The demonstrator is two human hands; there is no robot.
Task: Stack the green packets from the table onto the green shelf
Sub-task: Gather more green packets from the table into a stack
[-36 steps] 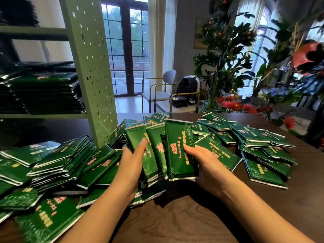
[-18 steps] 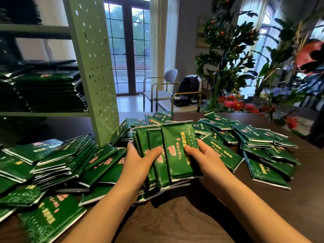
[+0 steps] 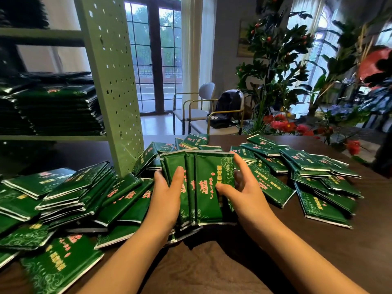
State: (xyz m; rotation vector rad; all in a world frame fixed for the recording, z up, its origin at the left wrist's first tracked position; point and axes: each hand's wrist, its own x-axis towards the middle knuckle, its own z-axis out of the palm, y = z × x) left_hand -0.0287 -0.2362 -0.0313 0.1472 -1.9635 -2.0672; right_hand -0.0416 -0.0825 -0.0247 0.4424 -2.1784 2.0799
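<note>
Between both hands stands a bundle of several green packets (image 3: pixel 206 183) with pink and yellow print, squeezed together above the dark table (image 3: pixel 318 251). My left hand (image 3: pixel 167 192) grips the bundle's left side, thumb laid across its front. My right hand (image 3: pixel 239 187) grips the right side, its thumb on the front and its fingers curled round the far edge. Loose green packets (image 3: pixel 70 194) lie heaped on the table left of the hands, and more packets (image 3: pixel 314 179) are scattered to the right. The green shelf (image 3: pixel 114 81) rises at the back left with stacked packets (image 3: pixel 57 109) on its board.
The shelf's perforated green upright stands on the table just behind the left heap. Beyond the table's far edge are two chairs (image 3: pixel 203 111), one with a dark backpack (image 3: pixel 227 109), and leafy plants with red flowers (image 3: pixel 282 124) at the back right.
Both hands have pressed the fanned packets together into one tight bundle and tipped it more upright. The view has shifted slightly.
</note>
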